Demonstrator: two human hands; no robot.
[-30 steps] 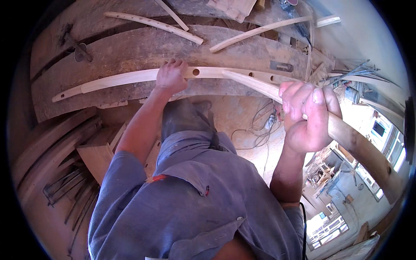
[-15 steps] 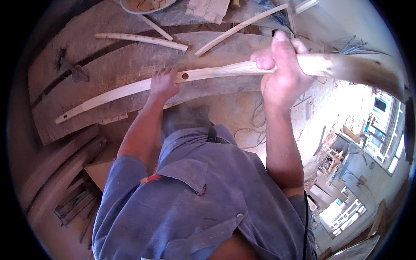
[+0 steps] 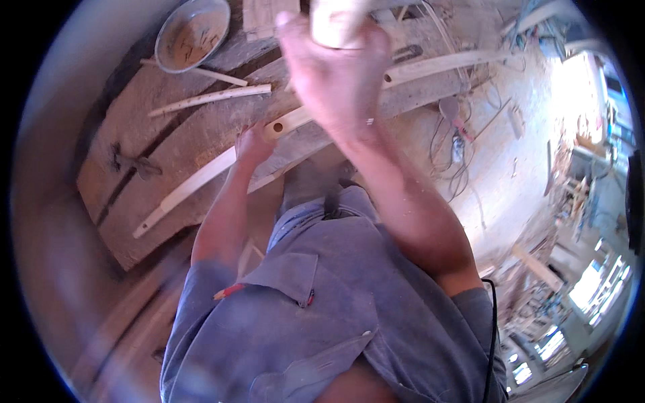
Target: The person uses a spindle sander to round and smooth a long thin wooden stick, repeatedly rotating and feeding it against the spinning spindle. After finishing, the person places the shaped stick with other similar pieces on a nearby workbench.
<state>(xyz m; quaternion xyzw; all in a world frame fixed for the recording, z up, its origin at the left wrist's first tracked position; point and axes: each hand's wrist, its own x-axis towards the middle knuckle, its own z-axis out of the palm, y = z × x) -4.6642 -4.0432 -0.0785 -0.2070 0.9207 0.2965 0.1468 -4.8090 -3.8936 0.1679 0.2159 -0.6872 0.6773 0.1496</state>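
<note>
A long, pale, curved wooden strip (image 3: 191, 188) runs across the plank bench, with a round hole through its face. My left hand (image 3: 255, 143) is closed around it just left of that hole. Raised above the bench and close to the camera, my right hand (image 3: 339, 84) is a fist around a thick, pale length of wood (image 3: 339, 23). That wood runs up out of the top edge, so its far end is hidden. Behind my right forearm and fist, part of the bench is covered. Another stretch of pale wood (image 3: 443, 65) with a hole shows to their right.
A round bowl (image 3: 218, 30) with reddish contents stands at the back left of the bench (image 3: 127, 201). Loose sticks (image 3: 211, 99) lie nearby. A dark metal fitting (image 3: 144, 166) sits by the slot. Cables (image 3: 460, 181) trail over the floor at right.
My right hand has swung left and up toward the camera, still gripping the thick wood, which now points upward. The view has turned. My left hand stays on the strip.
</note>
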